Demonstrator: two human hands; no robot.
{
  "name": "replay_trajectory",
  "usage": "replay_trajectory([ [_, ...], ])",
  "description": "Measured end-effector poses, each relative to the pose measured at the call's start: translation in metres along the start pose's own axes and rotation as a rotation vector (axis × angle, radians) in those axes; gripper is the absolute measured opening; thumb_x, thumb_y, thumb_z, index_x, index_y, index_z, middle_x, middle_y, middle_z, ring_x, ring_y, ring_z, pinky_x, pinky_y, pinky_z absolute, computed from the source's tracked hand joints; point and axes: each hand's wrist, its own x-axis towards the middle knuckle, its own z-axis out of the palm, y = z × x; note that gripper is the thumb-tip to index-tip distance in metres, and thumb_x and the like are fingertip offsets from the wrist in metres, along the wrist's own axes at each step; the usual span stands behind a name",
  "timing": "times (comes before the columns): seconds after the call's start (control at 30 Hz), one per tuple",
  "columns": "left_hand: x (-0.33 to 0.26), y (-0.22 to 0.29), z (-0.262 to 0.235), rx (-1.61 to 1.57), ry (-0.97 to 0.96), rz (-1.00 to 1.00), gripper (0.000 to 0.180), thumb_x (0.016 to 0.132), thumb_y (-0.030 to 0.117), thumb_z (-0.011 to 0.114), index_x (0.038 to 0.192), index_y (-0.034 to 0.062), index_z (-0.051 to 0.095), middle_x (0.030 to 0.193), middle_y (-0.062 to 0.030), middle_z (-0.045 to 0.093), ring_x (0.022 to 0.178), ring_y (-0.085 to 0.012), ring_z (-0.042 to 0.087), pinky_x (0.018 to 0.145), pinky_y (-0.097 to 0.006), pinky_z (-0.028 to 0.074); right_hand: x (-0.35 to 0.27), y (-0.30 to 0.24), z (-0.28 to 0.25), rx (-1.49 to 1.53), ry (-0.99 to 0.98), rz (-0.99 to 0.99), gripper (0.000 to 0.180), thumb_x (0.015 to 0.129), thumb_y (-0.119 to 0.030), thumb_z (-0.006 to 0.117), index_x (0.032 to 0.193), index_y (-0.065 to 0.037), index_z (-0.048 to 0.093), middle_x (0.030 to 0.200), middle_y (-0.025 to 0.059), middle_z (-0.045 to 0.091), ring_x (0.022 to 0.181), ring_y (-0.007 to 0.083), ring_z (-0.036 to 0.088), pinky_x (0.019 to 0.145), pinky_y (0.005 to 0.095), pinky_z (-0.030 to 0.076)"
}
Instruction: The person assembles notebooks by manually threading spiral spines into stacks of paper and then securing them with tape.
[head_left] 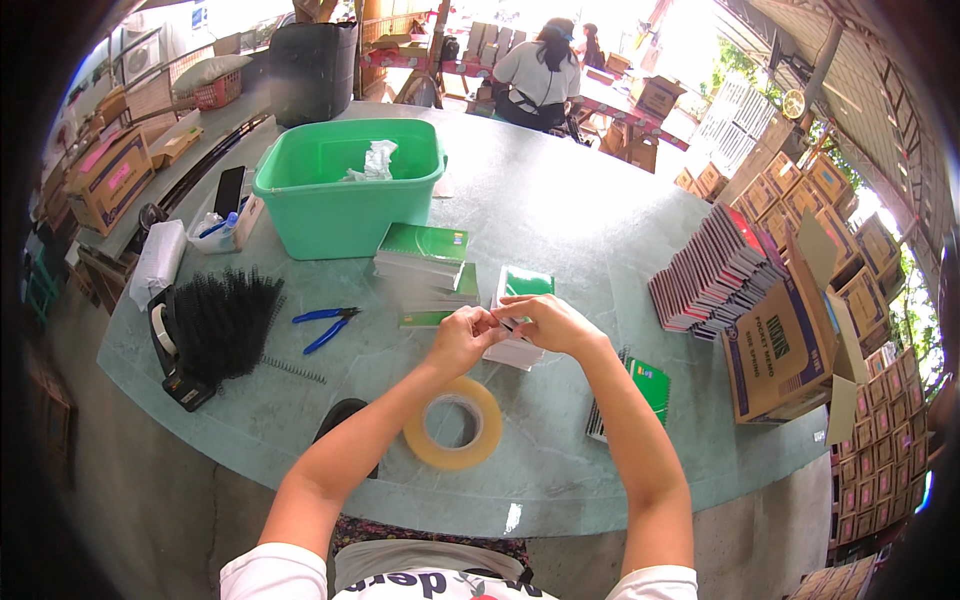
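Both hands meet over a stack of small green-covered notebooks in the middle of the table. My left hand is closed in a pinch at the stack's near left edge. My right hand bends over the top, its fingers closed against the left fingertips. Whatever the fingers hold is too small and covered to make out. Left of the hands stand more green notebooks in piles. Beside my right forearm lie spiral-bound green notebooks. Blue-handled pliers rest to the left, near a loose black spiral coil.
A heap of black coils lies beside a tape dispenser. A green tub stands at the back left. Near my left forearm is a tape roll. Notebook stacks and an open carton occupy the right. A person sits beyond.
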Motion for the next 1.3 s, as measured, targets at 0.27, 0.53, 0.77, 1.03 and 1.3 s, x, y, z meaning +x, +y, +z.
replay_trajectory([
  [0.27,-0.012,0.004,0.004,0.129,0.173,0.071,0.036,0.076,0.015,0.073,0.105,0.0026,0.056,0.088,-0.0054,0.058,0.073,-0.0127,0.055,0.069,-0.028,0.048,-0.01,-0.008,0.001,-0.057,0.241,0.119,0.061,0.07,0.007,0.052,0.129,-0.009,0.047,0.117,0.0233,0.055,0.099,0.0348,0.059,0.084,0.0407,0.047],
  [0.53,-0.042,0.045,-0.004,-1.177,-0.096,-0.412,0.023,0.088,0.017,0.06,0.102,0.0001,0.056,0.096,-0.0034,0.061,0.081,-0.0145,0.06,0.073,-0.03,0.048,-0.045,-0.07,0.048,1.044,1.124,0.024,0.066,0.076,0.009,0.049,0.138,-0.007,0.034,0.117,0.016,0.057,0.082,0.0147,0.058,0.071,0.0206,0.045],
  [0.77,-0.06,0.061,-0.065,0.392,-0.078,0.304,0.015,0.081,0.01,0.062,0.095,0.0035,0.06,0.087,-0.0102,0.063,0.081,-0.0259,0.062,0.071,-0.035,0.05,-0.101,-0.049,0.095,0.778,0.843,0.087,0.089,0.064,-0.001,0.078,0.139,-0.008,0.031,0.128,0.0105,0.049,0.107,0.0192,0.052,0.086,0.0342,0.047],
  [1.03,-0.094,0.048,-0.047,0.452,0.23,0.418,0.02,0.082,0.012,0.061,0.101,0.0065,0.058,0.097,-0.0155,0.056,0.093,-0.0329,0.053,0.079,-0.04,0.043,-0.059,-0.061,0.145,0.766,1.007,0.304,0.042,0.07,-0.001,0.073,0.11,-0.003,0.059,0.084,0.0037,0.055,0.077,0.0138,0.05,0.067,0.0257,0.041],
  [1.3,-0.206,0.016,0.002,0.938,0.045,0.571,0.039,0.081,0.043,0.061,0.105,0.0129,0.059,0.104,-0.0123,0.052,0.097,-0.0304,0.049,0.086,-0.043,0.036,-0.052,-0.058,0.172,0.737,1.298,0.284,0.019,0.082,-0.011,0.067,0.094,0.002,0.06,0.089,0.0064,0.053,0.08,0.0139,0.05,0.073,0.0263,0.042],
])
